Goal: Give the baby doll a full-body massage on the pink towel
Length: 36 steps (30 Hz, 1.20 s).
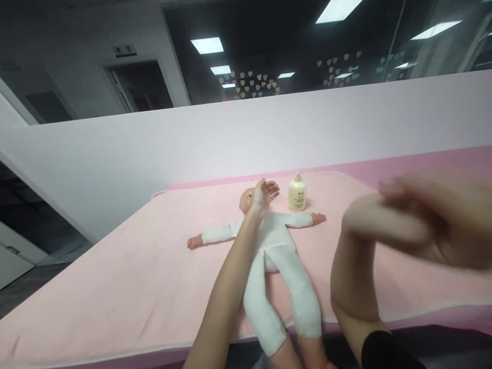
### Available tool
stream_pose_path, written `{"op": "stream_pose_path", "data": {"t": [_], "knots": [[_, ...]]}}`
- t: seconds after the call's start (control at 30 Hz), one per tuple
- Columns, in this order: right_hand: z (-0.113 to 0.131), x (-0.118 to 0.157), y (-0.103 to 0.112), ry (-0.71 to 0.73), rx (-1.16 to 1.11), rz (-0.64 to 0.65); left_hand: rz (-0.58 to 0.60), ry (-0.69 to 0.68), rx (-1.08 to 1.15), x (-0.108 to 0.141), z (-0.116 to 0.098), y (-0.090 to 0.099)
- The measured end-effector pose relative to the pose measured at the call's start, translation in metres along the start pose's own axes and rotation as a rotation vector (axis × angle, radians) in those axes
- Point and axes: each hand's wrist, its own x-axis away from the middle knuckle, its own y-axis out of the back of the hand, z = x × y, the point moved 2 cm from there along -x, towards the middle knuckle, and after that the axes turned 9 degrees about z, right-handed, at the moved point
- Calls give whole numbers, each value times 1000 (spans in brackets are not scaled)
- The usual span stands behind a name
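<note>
A baby doll (274, 233) with a white cloth body lies on its back, arms stretched out to the sides, its legs reaching over the near edge. My left hand (266, 195) is at the doll's head (246, 199) with its fingers apart and nothing in it; it covers part of the face, and I cannot tell whether it touches. Off to the right, my right hand (434, 220) is raised above the surface with the wrist bent. Motion smears its fingers. A pale yellow pump bottle (297, 195) stands upright beyond the doll's outstretched arm, right of my left hand.
A pink padded cover (126, 266) lies under the doll and the bottle. Behind it rises a low white wall (246, 138) with a dark window (269, 46) above, dotted with heart stickers. At the lower left is a white cabinet (17, 256).
</note>
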Motion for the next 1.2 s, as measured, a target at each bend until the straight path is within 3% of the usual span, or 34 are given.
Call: {"op": "stream_pose_path", "data": {"t": [0.03, 0.07, 0.1, 0.2, 0.3, 0.4, 0.53, 0.6, 0.7, 0.87, 1.2], "knots": [[-5, -7, -10, 90, -42, -228, 21, 45, 58, 2, 11, -6], [-14, -13, -23, 93, -69, -317, 32, 95, 110, 4, 23, -12], [-27, -16, -38, 43, -81, -272, 41, 154, 152, 5, 34, -16], [-82, -5, -74, -230, -75, 79, 74, 315, 225, 5, 58, -25], [-135, 26, -92, -379, -22, 315, 129, 339, 222, -9, 59, -30], [-165, 53, -101, -405, 0, 485, 185, 375, 160, -32, 50, -38], [-177, 75, -107, -461, 85, 786, 200, 431, 138, -55, 42, -51], [-180, 82, -107, -521, 76, 860, 180, 439, 117, -62, 39, -56], [-184, 89, -106, -575, 36, 843, 182, 448, -8, -67, 34, -59], [-191, 95, -109, -531, -40, 770, 277, 291, -406, -70, 21, -59], [-186, 101, -112, -511, 36, 780, 304, 262, -535, -68, 18, -62]]}}
